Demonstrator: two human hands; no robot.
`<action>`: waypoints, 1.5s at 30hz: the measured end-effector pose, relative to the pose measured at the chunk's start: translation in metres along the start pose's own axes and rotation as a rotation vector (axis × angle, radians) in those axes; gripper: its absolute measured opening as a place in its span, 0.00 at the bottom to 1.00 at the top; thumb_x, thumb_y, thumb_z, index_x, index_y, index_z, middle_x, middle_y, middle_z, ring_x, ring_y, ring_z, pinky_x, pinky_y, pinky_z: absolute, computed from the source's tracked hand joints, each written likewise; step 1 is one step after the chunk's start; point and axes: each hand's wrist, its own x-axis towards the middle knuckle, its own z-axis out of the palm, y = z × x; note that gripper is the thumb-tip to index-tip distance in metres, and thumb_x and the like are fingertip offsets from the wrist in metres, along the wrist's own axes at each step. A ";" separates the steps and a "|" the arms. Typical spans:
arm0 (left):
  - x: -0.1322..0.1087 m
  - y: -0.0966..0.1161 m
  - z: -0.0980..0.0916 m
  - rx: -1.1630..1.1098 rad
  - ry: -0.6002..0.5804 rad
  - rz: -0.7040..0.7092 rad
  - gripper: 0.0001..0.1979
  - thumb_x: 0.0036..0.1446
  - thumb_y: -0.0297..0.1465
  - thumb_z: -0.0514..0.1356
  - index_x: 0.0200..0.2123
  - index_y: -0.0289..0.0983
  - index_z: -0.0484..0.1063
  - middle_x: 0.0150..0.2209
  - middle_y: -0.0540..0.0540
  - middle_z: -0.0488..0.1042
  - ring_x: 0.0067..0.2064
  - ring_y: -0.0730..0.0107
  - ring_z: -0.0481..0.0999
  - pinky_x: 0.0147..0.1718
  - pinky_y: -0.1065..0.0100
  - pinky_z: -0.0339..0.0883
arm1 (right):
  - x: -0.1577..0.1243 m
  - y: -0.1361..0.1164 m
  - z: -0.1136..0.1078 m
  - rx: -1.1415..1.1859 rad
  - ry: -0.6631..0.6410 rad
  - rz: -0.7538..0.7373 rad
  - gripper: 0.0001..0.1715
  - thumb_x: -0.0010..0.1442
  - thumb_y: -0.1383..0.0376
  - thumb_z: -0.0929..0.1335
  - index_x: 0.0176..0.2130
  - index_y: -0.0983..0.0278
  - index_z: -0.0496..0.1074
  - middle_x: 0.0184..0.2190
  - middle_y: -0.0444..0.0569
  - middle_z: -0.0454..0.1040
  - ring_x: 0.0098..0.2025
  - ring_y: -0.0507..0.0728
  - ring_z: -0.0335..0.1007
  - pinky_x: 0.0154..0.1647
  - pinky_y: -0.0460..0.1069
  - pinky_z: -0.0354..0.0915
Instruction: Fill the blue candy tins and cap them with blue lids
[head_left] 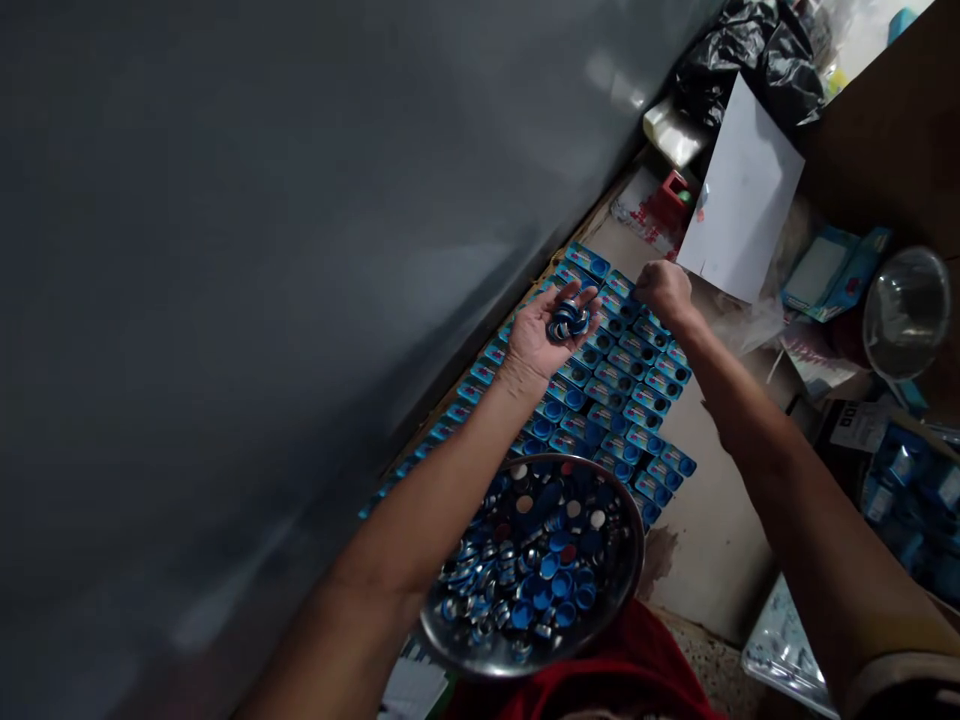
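Palm up and cupped, my left hand (pixel 531 342) holds several small round blue-and-silver tins (pixel 568 320) above rows of blue printed cards (pixel 613 376). My right hand (pixel 664 288) is closed at the upper right edge of the rows, its fingertips pointing down at the cards; whatever it may hold is hidden. Some cards have a dark round spot, others a blue round piece at one end. Below my hands, a metal bowl (pixel 639 540) holds many loose blue and silver tins and lids, with a few white and red discs. My left forearm covers part of its rim.
A grey wall (pixel 262 200) runs along the left of the rows. At the upper right are a white sheet (pixel 746 195), a red container (pixel 673 198) and a black plastic bag (pixel 750 60). A clear round tub (pixel 906 312) and boxes of blue packages (pixel 919 480) are at right.
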 end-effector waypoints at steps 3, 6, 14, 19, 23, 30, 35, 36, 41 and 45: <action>0.009 0.001 -0.004 0.035 -0.026 -0.038 0.18 0.78 0.35 0.51 0.54 0.33 0.78 0.50 0.36 0.85 0.58 0.53 0.85 0.55 0.54 0.83 | 0.016 0.003 0.004 -0.032 -0.088 0.043 0.12 0.55 0.66 0.80 0.41 0.61 0.83 0.45 0.51 0.85 0.47 0.64 0.80 0.48 0.54 0.73; 0.012 0.002 -0.008 0.057 -0.017 -0.048 0.19 0.78 0.35 0.51 0.56 0.32 0.78 0.51 0.34 0.85 0.59 0.51 0.85 0.56 0.54 0.82 | 0.025 0.009 0.002 -0.002 -0.151 0.087 0.10 0.57 0.62 0.80 0.40 0.61 0.82 0.43 0.51 0.85 0.44 0.62 0.79 0.46 0.53 0.72; -0.011 0.004 -0.006 0.128 0.074 -0.099 0.22 0.78 0.37 0.50 0.62 0.30 0.76 0.48 0.32 0.86 0.51 0.52 0.88 0.54 0.50 0.83 | -0.026 -0.023 -0.011 0.026 -0.005 0.004 0.09 0.62 0.66 0.76 0.44 0.61 0.84 0.46 0.53 0.85 0.49 0.64 0.79 0.48 0.52 0.69; -0.008 -0.006 -0.013 0.179 0.161 -0.178 0.21 0.79 0.39 0.51 0.58 0.33 0.78 0.35 0.40 0.86 0.38 0.57 0.89 0.49 0.52 0.85 | -0.099 -0.053 0.010 0.226 0.099 -0.403 0.14 0.69 0.67 0.70 0.49 0.60 0.85 0.47 0.52 0.81 0.48 0.60 0.75 0.50 0.51 0.69; -0.009 -0.016 -0.019 0.219 0.197 -0.222 0.18 0.79 0.35 0.51 0.56 0.34 0.78 0.28 0.45 0.83 0.30 0.60 0.86 0.44 0.54 0.86 | -0.125 -0.056 0.027 0.234 0.016 -0.445 0.10 0.65 0.71 0.71 0.41 0.61 0.85 0.46 0.52 0.82 0.50 0.60 0.75 0.53 0.52 0.70; -0.016 -0.006 -0.024 0.235 0.094 -0.213 0.18 0.78 0.33 0.52 0.57 0.30 0.78 0.43 0.37 0.87 0.41 0.56 0.89 0.38 0.60 0.85 | -0.075 -0.017 0.016 0.172 0.127 -0.072 0.15 0.65 0.71 0.69 0.47 0.64 0.84 0.47 0.54 0.85 0.49 0.61 0.80 0.54 0.53 0.71; -0.006 0.007 -0.023 0.233 -0.007 -0.153 0.21 0.79 0.37 0.52 0.59 0.30 0.78 0.47 0.36 0.87 0.46 0.54 0.89 0.41 0.58 0.85 | -0.039 -0.015 0.011 -0.082 -0.008 0.014 0.16 0.62 0.69 0.71 0.46 0.59 0.86 0.49 0.56 0.86 0.50 0.65 0.81 0.51 0.54 0.71; -0.003 0.008 -0.023 0.231 -0.024 -0.157 0.22 0.79 0.37 0.52 0.60 0.30 0.77 0.48 0.36 0.87 0.46 0.53 0.89 0.41 0.57 0.85 | -0.034 -0.016 0.011 -0.114 -0.036 0.032 0.15 0.62 0.67 0.72 0.47 0.58 0.86 0.49 0.56 0.86 0.50 0.66 0.81 0.50 0.54 0.72; 0.009 0.009 -0.030 0.215 -0.063 -0.172 0.23 0.78 0.38 0.54 0.66 0.30 0.74 0.52 0.34 0.86 0.50 0.52 0.88 0.47 0.56 0.84 | -0.010 -0.013 0.006 -0.160 -0.159 0.074 0.10 0.62 0.60 0.78 0.45 0.59 0.83 0.48 0.54 0.85 0.49 0.66 0.80 0.46 0.54 0.72; 0.003 0.006 -0.028 0.222 -0.011 -0.183 0.24 0.78 0.39 0.52 0.65 0.31 0.75 0.52 0.33 0.86 0.49 0.52 0.88 0.46 0.56 0.84 | -0.017 -0.016 -0.003 -0.161 -0.151 0.049 0.12 0.62 0.63 0.77 0.47 0.58 0.83 0.50 0.52 0.85 0.51 0.65 0.79 0.47 0.53 0.71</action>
